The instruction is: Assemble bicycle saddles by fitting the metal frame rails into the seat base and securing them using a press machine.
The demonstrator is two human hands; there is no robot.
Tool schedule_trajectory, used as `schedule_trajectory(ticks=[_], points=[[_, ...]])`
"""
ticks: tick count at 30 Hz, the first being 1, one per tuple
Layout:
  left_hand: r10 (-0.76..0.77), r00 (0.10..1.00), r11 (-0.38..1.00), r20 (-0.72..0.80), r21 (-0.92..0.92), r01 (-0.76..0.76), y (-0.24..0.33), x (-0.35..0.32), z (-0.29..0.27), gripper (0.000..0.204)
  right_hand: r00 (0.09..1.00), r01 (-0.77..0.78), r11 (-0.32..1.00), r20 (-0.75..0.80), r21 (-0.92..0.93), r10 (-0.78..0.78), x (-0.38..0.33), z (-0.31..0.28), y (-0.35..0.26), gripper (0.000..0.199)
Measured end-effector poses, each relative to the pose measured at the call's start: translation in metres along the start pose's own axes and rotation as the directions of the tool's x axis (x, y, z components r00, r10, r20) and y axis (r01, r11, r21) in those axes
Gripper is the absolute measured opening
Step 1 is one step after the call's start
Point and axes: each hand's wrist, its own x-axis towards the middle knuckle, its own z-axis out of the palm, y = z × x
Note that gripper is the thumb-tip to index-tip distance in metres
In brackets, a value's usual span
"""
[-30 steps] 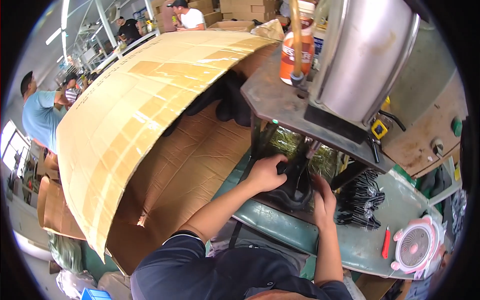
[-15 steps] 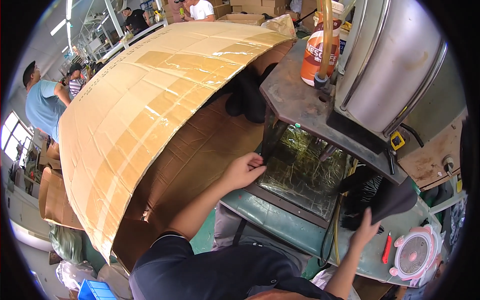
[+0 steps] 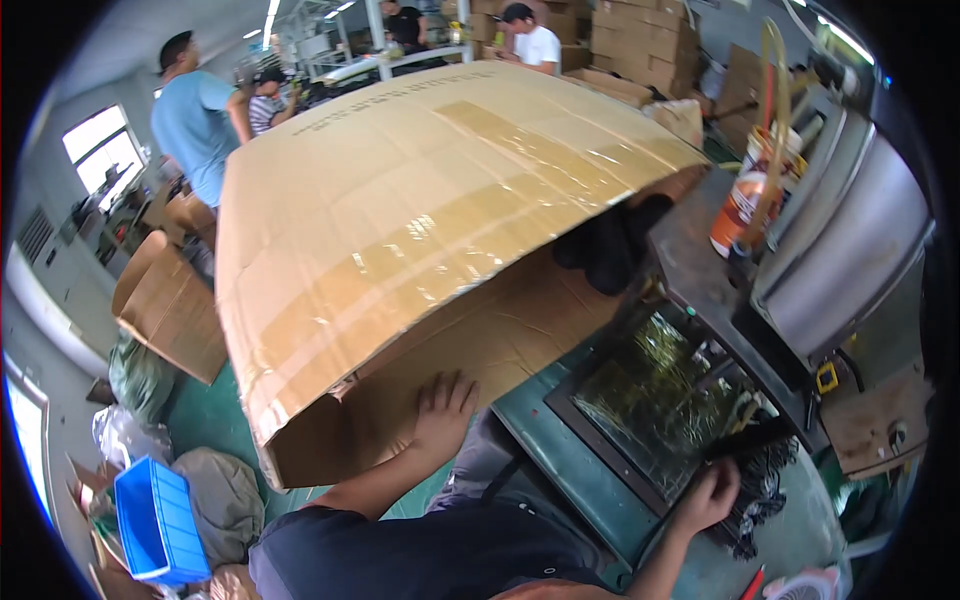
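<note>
My left hand (image 3: 447, 405) is open, its fingers spread by the inner bottom of a large cardboard box (image 3: 400, 215) that lies with its mouth toward me. Dark rounded pieces (image 3: 608, 262) sit deep in that box, at its right end. My right hand (image 3: 708, 492) is curled closed beside the right edge of a machine's flat bed (image 3: 640, 400), which is covered with shiny, wrinkled film. Whatever its fingers may hold is too small or hidden to make out. A black strip of material (image 3: 765, 436) lies just beyond it, above a pile of black stringy pieces (image 3: 757, 505).
The machine's metal plate (image 3: 700, 262) and silver cylinder (image 3: 850, 250) overhang the bed. An orange-and-white container (image 3: 738, 212) stands on the plate. A red cutter (image 3: 752, 583) and pink fan (image 3: 808, 585) are near right. A blue bin (image 3: 160, 520) stands left; people work behind.
My view has swung left. My left hand has left the bed's edge for the box opening. My right hand has let go of the smooth black piece and moved to the bed's right side.
</note>
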Motion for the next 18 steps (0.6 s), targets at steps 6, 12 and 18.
schedule_trajectory(ticks=[6,12,18], points=[[-0.01,0.969,0.999,-0.246,0.029,0.018,-0.032,-0.015,-0.004,0.059,0.696,-0.307,0.951,0.693,0.047,0.19,-0.047,0.109,-0.041,0.023],[-0.134,0.945,0.986,-0.298,0.055,0.157,-0.098,-0.009,-0.046,0.049,0.454,-0.562,0.824,0.861,0.077,0.229,-0.067,0.21,-0.023,0.06],[-0.192,0.891,0.977,-0.412,0.011,0.215,-0.172,-0.03,-0.035,0.035,0.312,-0.804,0.593,0.822,-0.039,0.477,-0.059,0.309,-0.041,0.088]])
